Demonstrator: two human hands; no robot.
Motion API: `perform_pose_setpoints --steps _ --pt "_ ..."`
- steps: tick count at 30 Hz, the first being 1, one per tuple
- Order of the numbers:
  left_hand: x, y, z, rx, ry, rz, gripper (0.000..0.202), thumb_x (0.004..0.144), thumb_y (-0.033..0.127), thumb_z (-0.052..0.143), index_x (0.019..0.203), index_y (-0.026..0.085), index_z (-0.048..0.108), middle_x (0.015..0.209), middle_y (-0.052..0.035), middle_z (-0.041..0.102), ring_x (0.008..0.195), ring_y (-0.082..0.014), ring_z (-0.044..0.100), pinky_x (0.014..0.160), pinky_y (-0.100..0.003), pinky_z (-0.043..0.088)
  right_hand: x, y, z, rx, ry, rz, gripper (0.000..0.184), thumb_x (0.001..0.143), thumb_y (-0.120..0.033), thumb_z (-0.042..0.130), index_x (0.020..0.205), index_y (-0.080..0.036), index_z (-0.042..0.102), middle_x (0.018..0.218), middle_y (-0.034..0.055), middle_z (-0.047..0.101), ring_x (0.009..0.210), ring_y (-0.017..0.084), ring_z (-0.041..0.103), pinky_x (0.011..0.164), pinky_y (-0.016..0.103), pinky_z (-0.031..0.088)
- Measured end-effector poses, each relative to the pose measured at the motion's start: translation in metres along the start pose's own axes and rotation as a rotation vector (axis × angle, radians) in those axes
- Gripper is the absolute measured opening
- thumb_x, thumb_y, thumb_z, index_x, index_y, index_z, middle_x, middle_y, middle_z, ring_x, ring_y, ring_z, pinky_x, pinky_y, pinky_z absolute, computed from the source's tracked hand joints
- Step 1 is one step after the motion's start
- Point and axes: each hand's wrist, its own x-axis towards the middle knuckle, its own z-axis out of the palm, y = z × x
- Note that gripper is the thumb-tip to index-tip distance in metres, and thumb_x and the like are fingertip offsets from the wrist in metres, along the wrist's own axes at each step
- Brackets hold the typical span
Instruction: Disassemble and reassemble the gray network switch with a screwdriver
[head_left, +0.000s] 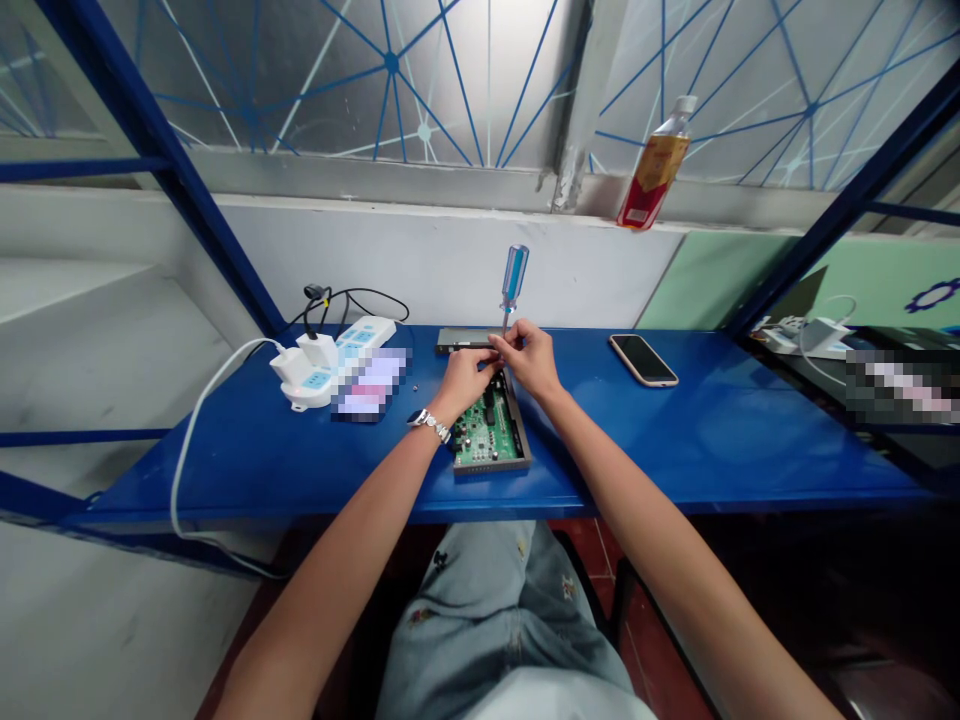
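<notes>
A screwdriver (514, 275) with a clear blue handle points upward, slightly tilted, its handle free above the fingers. My right hand (534, 360) is closed around its thin shaft; the tip is hidden. My left hand (469, 382), wearing a bracelet-style watch (431, 424), is pinched against the right fingertips, and whatever it holds is too small or hidden to name. Below both hands lies an open grey metal casing (491, 466) with a green circuit board (484, 435) inside. The far end of the board is covered by my hands.
A flat grey metal cover (459, 339) lies behind the casing. On the left are a white power strip (352, 350) with plugs and cables, a blurred-out phone-shaped object (373, 384) and tiny screws (415, 388). A phone (643, 360) lies right; a bottle (655, 170) stands on the sill.
</notes>
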Motion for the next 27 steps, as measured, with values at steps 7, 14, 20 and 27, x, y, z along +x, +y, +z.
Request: perform_pose_setpoints --steps 7,14,20,27 --pt "-0.001 -0.002 0.000 0.027 -0.027 -0.018 0.021 0.090 0.029 0.067 0.096 0.017 0.082 0.088 -0.0058 0.082 0.077 -0.0243 0.072 0.077 -0.033 0.055 0.003 -0.006 -0.006 0.146 -0.093 0.000 0.033 0.087 -0.054 0.066 0.099 -0.023 0.066 0.099 0.0058 0.067 0.083 0.018 0.058 0.063 0.029 0.048" --pt "-0.001 -0.003 0.001 -0.055 -0.046 0.006 0.020 0.091 0.023 0.063 0.097 0.021 0.082 0.101 -0.0047 0.082 0.096 -0.0263 0.075 0.093 -0.037 0.055 0.015 -0.016 -0.014 0.226 -0.129 0.007 0.043 0.092 -0.061 0.058 0.109 -0.024 0.074 0.112 0.0093 0.068 0.094 0.022 0.062 0.058 0.029 0.053" --pt "-0.001 -0.007 0.003 -0.063 -0.046 0.002 0.022 0.092 0.018 0.061 0.098 0.022 0.082 0.102 -0.0037 0.081 0.096 -0.0249 0.075 0.094 -0.036 0.055 0.025 -0.021 -0.016 0.249 -0.127 0.004 0.046 0.090 -0.064 0.061 0.107 -0.023 0.073 0.100 0.0073 0.070 0.085 0.020 0.061 0.056 0.028 0.051" --pt "-0.001 -0.008 0.003 -0.051 -0.033 -0.011 0.024 0.091 0.015 0.061 0.101 0.023 0.082 0.102 -0.0032 0.081 0.098 -0.0250 0.076 0.097 -0.037 0.055 0.030 -0.023 -0.012 0.177 0.005 -0.016 0.043 0.082 -0.062 0.073 0.083 -0.023 0.057 0.077 0.0012 0.057 0.071 0.015 0.053 0.059 0.029 0.046"
